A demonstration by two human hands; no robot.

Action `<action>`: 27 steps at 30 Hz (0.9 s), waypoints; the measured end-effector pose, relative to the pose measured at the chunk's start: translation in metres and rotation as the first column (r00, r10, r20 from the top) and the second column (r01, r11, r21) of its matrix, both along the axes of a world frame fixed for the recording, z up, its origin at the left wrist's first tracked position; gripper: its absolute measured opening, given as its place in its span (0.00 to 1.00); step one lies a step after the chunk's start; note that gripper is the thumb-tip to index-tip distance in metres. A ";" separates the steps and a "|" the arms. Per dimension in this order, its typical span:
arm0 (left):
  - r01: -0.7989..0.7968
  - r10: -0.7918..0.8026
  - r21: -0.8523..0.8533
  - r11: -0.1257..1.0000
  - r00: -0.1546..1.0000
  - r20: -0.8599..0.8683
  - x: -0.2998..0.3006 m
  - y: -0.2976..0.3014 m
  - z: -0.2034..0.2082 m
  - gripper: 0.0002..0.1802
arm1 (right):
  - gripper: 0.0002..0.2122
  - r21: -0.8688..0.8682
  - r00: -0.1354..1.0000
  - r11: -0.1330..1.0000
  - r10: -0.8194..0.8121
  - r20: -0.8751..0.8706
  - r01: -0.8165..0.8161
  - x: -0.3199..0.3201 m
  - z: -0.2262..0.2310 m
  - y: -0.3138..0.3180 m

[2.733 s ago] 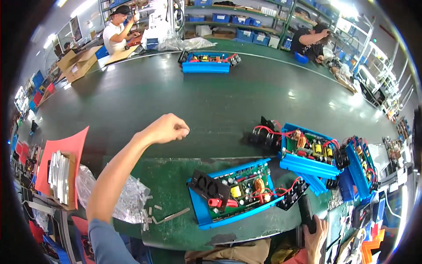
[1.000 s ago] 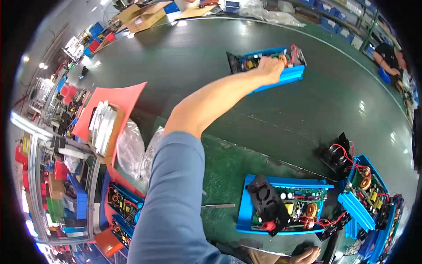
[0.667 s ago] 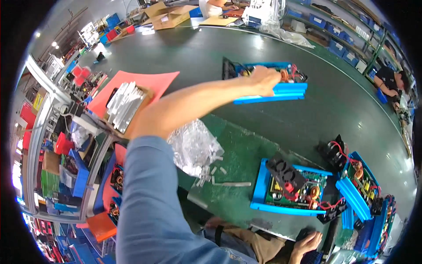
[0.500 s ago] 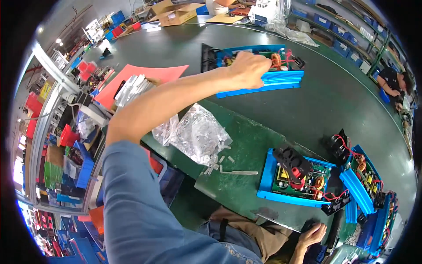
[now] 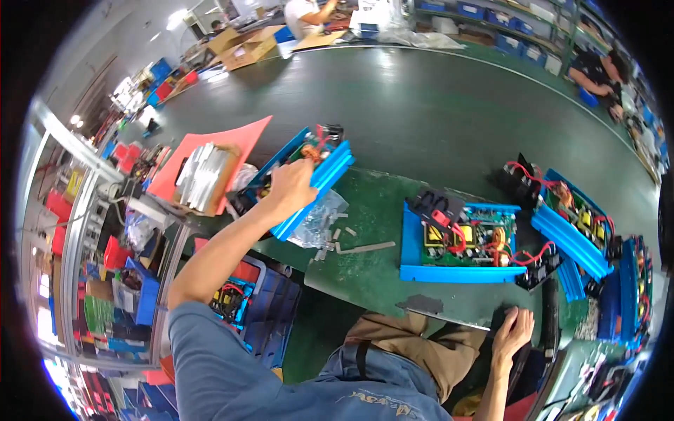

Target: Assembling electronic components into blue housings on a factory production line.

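Observation:
My left hand (image 5: 293, 184) grips an open blue metal housing (image 5: 319, 184) with a circuit board and red wires inside; it tilts over the left part of the green bench. Under it lies a clear plastic bag (image 5: 319, 221), partly hidden by the housing. Small pale strips (image 5: 335, 238) are scattered next to the bag. At the bench's front edge my right hand (image 5: 516, 330) is closed beside something black; what its fingers hold is hidden. Another blue housing (image 5: 460, 274) with its board exposed rests in front of me, a loose black end panel (image 5: 437, 205) over its far left corner.
More blue housings (image 5: 572, 238) crowd the right side, with a black end panel (image 5: 519, 181) wired to one. A stack of metal strips (image 5: 203, 179) sits on a red sheet (image 5: 249, 140) at left. Blue crates (image 5: 267, 316) stand below. People work at the far side.
My left hand has brought the blue housing from the dark far surface toward me and leftward, over the plastic bag. The view has shifted; my right hand stays at the bench's front edge.

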State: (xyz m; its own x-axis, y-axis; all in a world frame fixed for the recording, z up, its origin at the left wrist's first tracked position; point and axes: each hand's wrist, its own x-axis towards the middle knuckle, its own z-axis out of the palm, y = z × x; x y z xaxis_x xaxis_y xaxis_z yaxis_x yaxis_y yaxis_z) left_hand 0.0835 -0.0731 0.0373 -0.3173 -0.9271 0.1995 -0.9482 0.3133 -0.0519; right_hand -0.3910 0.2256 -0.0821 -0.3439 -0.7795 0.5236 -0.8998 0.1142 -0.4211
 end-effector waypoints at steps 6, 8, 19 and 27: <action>-0.113 0.115 0.036 0.993 0.990 -0.084 0.007 0.023 -0.023 0.21 | 0.10 0.073 0.995 0.995 0.064 0.078 -0.069 0.006 0.018 0.003; -0.107 0.115 0.082 0.991 0.987 -0.111 -0.004 0.032 -0.011 0.17 | 0.10 0.107 0.995 0.993 0.046 0.083 -0.055 0.004 0.017 0.007; 0.278 -0.151 0.240 0.930 0.885 -0.441 -0.048 0.082 -0.053 0.09 | 0.08 -0.016 0.936 0.940 -0.338 0.097 0.341 -0.053 0.033 0.032; 0.268 -0.059 0.245 0.932 0.777 -0.627 -0.075 0.113 -0.044 0.04 | 0.16 0.146 0.883 0.871 -0.457 -0.108 0.469 -0.068 0.059 0.032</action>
State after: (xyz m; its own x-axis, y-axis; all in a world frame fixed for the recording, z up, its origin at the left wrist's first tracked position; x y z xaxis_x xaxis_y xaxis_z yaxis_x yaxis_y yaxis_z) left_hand 0.0083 0.0398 -0.0070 -0.3816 -0.9166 0.1194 -0.6819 0.3664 0.6331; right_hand -0.4588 0.2576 -0.0234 -0.6548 -0.6157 0.4383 -0.7523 0.5865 -0.3000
